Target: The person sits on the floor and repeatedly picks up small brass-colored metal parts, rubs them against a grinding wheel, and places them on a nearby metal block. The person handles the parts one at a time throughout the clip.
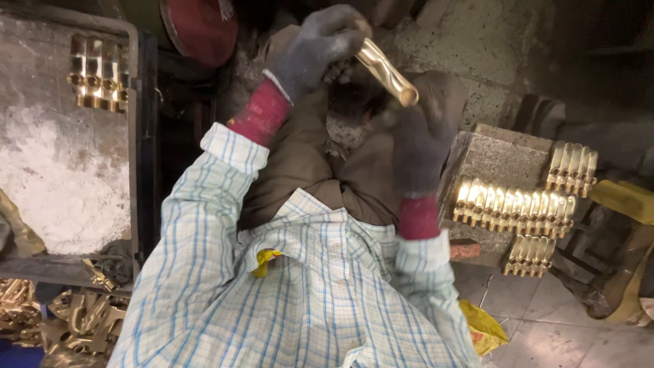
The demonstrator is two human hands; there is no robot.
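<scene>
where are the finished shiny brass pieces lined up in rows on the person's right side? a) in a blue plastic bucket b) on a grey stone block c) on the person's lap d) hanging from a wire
b: the rows of brass pieces lie side by side on the grey stone block to the right, while the gloved left hand and right hand hold a single brass piece above the lap.

Tight spot. Both gloved hands meet over the lap, left hand (317, 44) and right hand (415, 140) on one brass piece (387, 71). Right side blocked by stone block (490, 160) stacked with brass rows (514, 208). Left side walled by dusty tray (61, 163). Open floor (545, 320) lower right.
</scene>
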